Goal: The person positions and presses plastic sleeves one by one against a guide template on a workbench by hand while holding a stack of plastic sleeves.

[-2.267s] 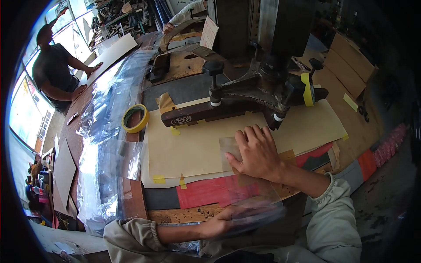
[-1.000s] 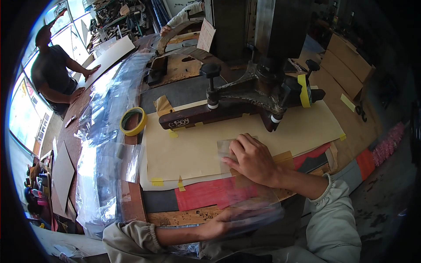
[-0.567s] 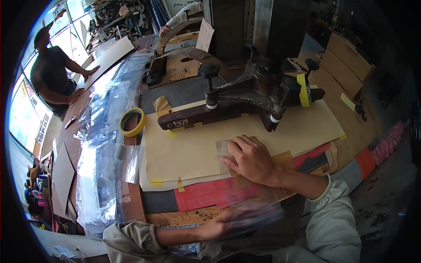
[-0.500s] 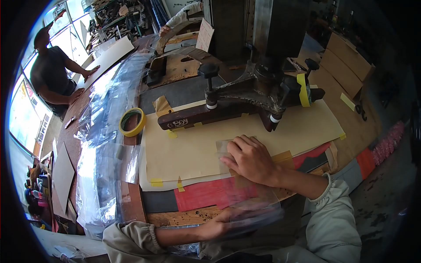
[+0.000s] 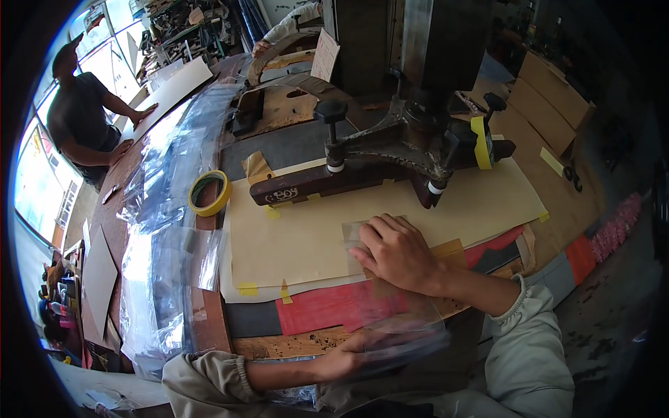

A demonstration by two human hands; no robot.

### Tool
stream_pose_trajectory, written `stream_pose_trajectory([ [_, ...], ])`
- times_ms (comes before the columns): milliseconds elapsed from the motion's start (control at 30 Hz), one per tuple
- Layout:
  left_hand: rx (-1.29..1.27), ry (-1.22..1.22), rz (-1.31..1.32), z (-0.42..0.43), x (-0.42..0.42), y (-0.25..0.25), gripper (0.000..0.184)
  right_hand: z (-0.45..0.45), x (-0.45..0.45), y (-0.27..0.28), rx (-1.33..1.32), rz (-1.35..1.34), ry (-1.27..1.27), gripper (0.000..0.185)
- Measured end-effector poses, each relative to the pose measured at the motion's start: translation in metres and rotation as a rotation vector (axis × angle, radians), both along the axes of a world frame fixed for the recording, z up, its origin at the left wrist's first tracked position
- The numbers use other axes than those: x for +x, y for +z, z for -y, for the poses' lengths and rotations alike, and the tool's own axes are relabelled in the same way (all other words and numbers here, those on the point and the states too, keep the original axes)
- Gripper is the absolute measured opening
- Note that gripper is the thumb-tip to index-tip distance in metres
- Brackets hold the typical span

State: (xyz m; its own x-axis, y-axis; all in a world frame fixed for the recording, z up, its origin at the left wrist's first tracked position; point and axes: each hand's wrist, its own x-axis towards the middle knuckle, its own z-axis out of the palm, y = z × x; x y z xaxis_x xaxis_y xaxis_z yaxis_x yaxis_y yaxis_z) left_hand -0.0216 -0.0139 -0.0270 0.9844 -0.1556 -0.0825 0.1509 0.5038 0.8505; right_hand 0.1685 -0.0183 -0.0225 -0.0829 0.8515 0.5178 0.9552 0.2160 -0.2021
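Observation:
My right hand (image 5: 398, 252) rests on a cream paper sheet (image 5: 300, 244), fingers curled and thumb out, gripping the upper end of a clear plastic sheet (image 5: 418, 322). That plastic runs down over the table edge toward me. At its lower end my left hand (image 5: 346, 359) grips it from the left, its fingers partly seen through the film. Brown tape pieces (image 5: 449, 253) lie beside my right wrist. Above the paper, a dark clamp bar (image 5: 293, 191) of a metal press presses across its far side. Yellow tape bits (image 5: 247, 288) stick along the paper's edge.
A yellow tape roll (image 5: 210, 193) sits left of the paper. Long clear plastic sheets (image 5: 157, 272) cover the table's left side. A red strip (image 5: 327, 306) lies along the near edge. Another person (image 5: 83, 122) stands far left; a second person's sleeve (image 5: 293, 21) shows at the back.

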Motion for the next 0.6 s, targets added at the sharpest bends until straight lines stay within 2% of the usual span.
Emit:
stream_pose_trajectory([
  [300,0.143,-0.001,0.041,-0.0014,0.0037,-0.0003,0.058,0.0007,0.0001,-0.0002,0.011,0.0,0.005,0.025],
  [500,0.069,-0.008,0.047,-0.0006,0.004,-0.0018,0.058,0.0007,0.0,-0.0011,0.018,-0.002,0.008,0.024],
  [600,0.12,0.003,0.052,-0.001,0.0034,-0.0021,0.058,0.0007,-0.0001,-0.0004,0.012,-0.002,0.006,0.023],
])
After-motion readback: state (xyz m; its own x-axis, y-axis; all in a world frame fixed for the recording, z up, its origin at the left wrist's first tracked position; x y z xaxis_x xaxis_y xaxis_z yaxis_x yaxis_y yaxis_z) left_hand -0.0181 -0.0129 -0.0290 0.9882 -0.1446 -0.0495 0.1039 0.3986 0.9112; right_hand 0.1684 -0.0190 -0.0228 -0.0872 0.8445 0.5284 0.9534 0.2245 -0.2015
